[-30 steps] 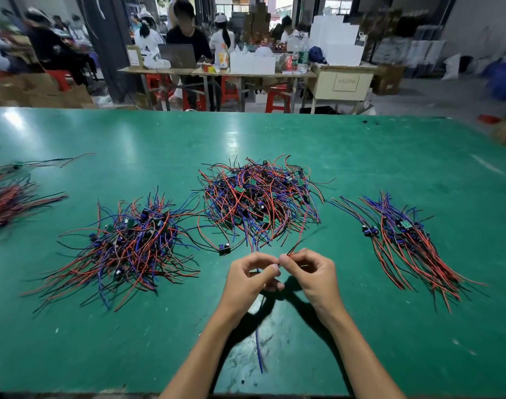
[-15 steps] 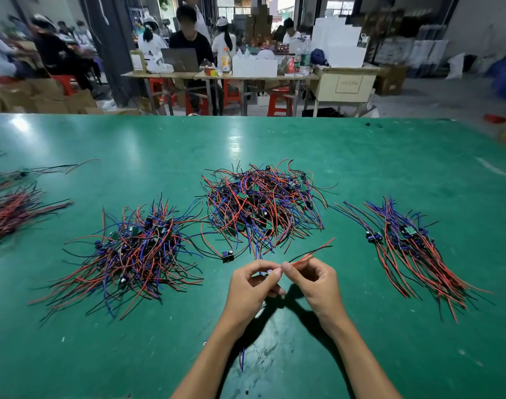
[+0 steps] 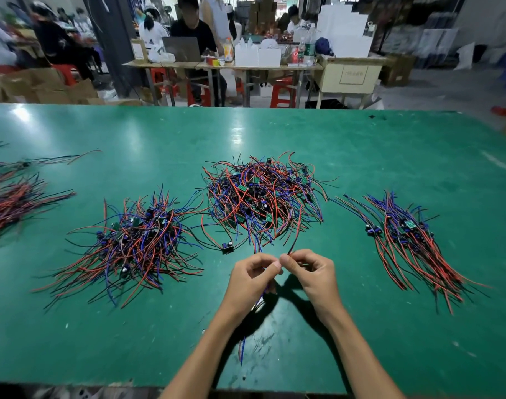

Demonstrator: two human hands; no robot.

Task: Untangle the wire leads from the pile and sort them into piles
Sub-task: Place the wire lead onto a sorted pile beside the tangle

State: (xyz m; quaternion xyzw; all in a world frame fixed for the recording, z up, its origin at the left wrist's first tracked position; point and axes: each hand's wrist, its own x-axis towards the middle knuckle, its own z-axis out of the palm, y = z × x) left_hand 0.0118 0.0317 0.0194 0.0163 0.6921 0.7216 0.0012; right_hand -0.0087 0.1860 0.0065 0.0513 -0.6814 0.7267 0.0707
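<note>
A tangled pile of red, blue and black wire leads (image 3: 262, 197) with small green boards lies at the table's middle. My left hand (image 3: 253, 276) and my right hand (image 3: 311, 273) meet just in front of it, thumbs nearly touching, both pinching one wire lead (image 3: 241, 351). Its blue and red ends hang down below my left hand; a red-black end sticks up past my right thumb toward the pile. A looser pile (image 3: 133, 243) lies to the left. A combed, aligned pile (image 3: 410, 243) lies to the right.
A loose lead with a small black part (image 3: 226, 249) lies just left of my hands. More leads (image 3: 13, 197) sit at the far left edge of the green table (image 3: 361, 145). People work at tables beyond its far edge.
The red end by my right hand has swung from pointing right to pointing up toward the middle pile. Both hands stay together in front of that pile.
</note>
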